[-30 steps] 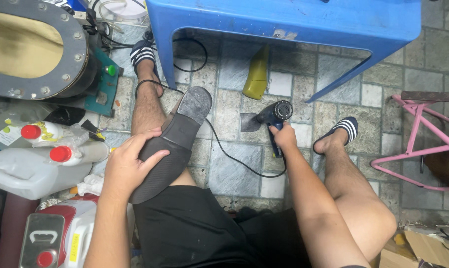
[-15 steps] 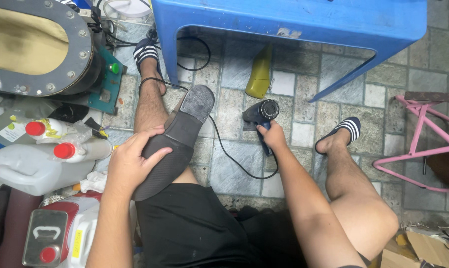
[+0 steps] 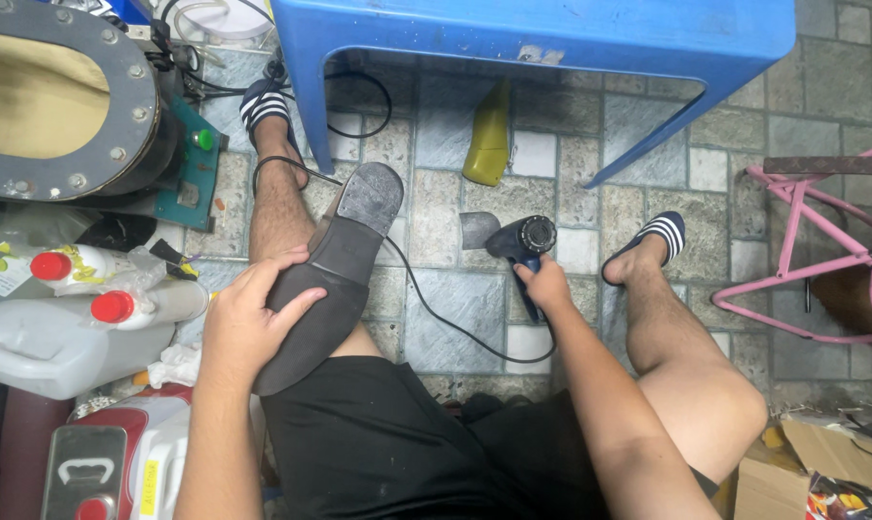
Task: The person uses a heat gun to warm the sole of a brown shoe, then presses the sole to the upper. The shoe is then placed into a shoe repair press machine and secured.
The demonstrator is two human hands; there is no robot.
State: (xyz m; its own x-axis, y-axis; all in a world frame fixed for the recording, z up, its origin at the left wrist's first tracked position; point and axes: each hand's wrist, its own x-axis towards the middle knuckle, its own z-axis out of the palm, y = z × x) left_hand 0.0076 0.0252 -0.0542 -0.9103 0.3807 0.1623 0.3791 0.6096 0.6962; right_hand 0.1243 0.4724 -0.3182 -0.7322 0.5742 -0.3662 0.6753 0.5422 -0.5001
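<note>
The left hand [image 3: 253, 323] lies on a dark shoe [image 3: 325, 279]; the shoe rests sole-up on the left thigh, with its grey heel pointing to about 1 o'clock; the fingers [image 3: 296, 306] are spread and curled over the sole, holding the shoe in place. The right hand [image 3: 544, 286] is closed around the handle of a dark blue heat gun [image 3: 520, 246]; the gun sits low over the tiled floor [image 3: 455, 308], at about 3 o'clock from the shoe, well apart from it; its flat nozzle points to 9 o'clock. A black cord [image 3: 455, 327] runs from the gun across the floor. A blue plastic stool [image 3: 551, 43] stands at 12 o'clock; a yellow-green bottle-like thing [image 3: 489, 144] lies under it. Both feet wear striped slide sandals [image 3: 652, 236]. At 9 o'clock sit white jugs with red caps [image 3: 60, 318]; above them is a round grey metal ring with bolts [image 3: 118, 125]. A pink metal frame [image 3: 821, 250] stands at 3 o'clock.
</note>
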